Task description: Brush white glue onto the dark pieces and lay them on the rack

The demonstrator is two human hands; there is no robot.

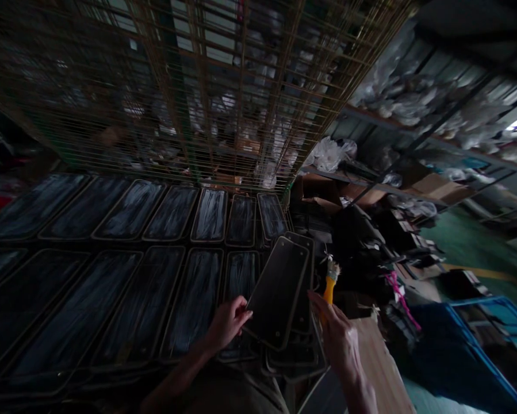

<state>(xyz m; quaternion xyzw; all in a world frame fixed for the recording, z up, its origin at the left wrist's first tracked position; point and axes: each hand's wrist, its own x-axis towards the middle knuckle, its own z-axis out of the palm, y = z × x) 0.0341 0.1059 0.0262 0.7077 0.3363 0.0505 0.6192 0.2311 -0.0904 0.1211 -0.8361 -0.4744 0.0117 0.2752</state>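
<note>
My left hand grips the lower left edge of a dark rectangular panel with rounded corners, tilted up off a stack of like panels. My right hand is just right of that panel with its fingers bent; a brush with a yellow handle and pale bristles shows right behind its fingertips, and I cannot tell whether the hand holds it.
Two rows of dark panels streaked with white lie flat across the surface to the left. A wire mesh rack rises behind them. Cluttered shelves with plastic bags, cardboard and a blue crate stand at the right.
</note>
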